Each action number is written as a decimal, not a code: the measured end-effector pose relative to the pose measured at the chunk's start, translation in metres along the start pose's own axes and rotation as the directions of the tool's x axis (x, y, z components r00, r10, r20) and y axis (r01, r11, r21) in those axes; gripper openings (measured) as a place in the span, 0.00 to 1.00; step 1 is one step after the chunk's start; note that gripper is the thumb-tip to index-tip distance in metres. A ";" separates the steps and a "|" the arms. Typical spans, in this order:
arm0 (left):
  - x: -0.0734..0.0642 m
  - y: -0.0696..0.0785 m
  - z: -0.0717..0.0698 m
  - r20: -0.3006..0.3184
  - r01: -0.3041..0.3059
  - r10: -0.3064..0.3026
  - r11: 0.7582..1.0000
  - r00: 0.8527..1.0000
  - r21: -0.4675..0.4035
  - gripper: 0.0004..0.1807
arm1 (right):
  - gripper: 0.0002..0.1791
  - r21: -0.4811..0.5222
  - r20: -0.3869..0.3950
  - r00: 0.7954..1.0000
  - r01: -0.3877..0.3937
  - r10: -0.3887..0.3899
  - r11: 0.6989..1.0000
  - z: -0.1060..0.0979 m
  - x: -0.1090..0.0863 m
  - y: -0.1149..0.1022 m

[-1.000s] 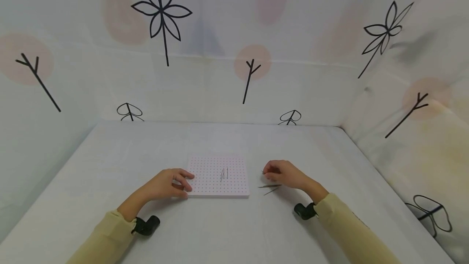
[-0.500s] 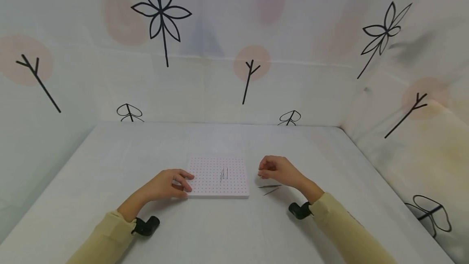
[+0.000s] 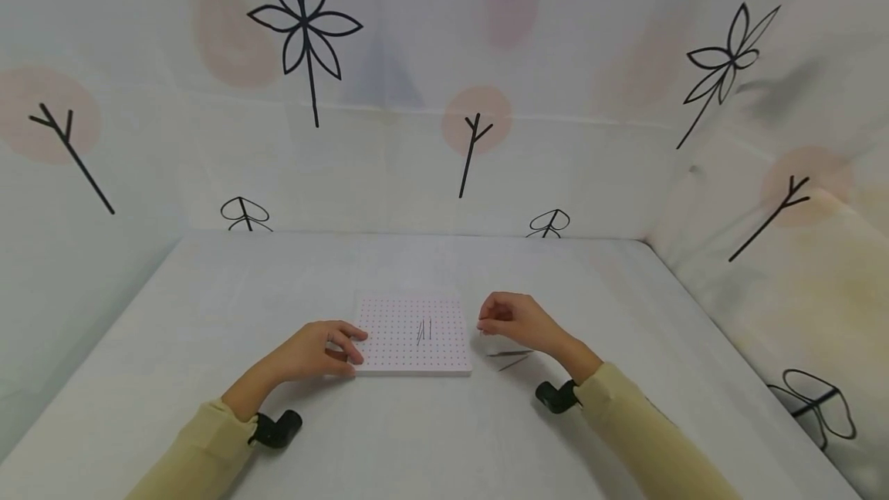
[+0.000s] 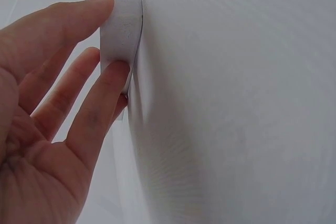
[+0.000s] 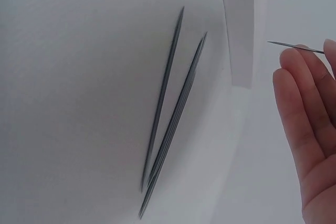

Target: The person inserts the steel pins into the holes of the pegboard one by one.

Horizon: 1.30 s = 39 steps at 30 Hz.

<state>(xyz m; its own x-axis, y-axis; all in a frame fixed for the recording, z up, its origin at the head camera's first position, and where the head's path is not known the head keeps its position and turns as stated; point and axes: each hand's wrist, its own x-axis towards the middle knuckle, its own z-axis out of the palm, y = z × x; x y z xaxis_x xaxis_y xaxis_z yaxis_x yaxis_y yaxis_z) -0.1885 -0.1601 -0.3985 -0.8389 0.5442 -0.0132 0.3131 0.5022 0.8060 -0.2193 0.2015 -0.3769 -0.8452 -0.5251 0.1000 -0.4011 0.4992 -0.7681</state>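
Three or so needles (image 3: pixel 430 329) on the dotted white board (image 3: pixel 396 342), standing or flat unclear | looks part done | one more needle (image 5: pixel 294 46) pinched in right hand (image 3: pixel 517 321), close by | loose needles (image 5: pixel 171 129) left on tabletop (image 3: pixel 417 438): slim, grey, metallic-looking, pointed both ends | left hand (image 3: pixel 316 349), fingers parted, touching board's edge

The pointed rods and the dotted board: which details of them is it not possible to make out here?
Right wrist: far end of the held rod, covered by the right hand.
Right wrist: exact count in the rod bundle, as they overlap.
Head: part of the left edge of the dotted board, behind the left hand.
Head: whether the dark lines on it stand or lie; too small.
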 end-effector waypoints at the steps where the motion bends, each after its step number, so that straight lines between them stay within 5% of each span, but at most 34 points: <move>1: 0.000 0.000 0.000 0.000 0.001 -0.001 1.000 1.000 -0.001 0.05 | 0.06 -0.002 0.001 1.000 0.004 -0.004 1.000 0.000 0.001 -0.001; 39: 0.000 -0.002 -0.001 0.004 -0.006 0.006 1.000 1.000 -0.013 0.05 | 0.05 -0.028 -0.004 0.998 0.065 -0.065 0.998 0.035 0.024 -0.023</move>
<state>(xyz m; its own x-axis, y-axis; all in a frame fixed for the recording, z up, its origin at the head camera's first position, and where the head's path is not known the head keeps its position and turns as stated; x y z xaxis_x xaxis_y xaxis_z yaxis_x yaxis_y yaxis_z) -0.1890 -0.1615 -0.3993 -0.8350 0.5501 -0.0108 0.3123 0.4899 0.8140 -0.2178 0.1535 -0.3794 -0.8186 -0.5537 0.1524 -0.4648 0.4828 -0.7422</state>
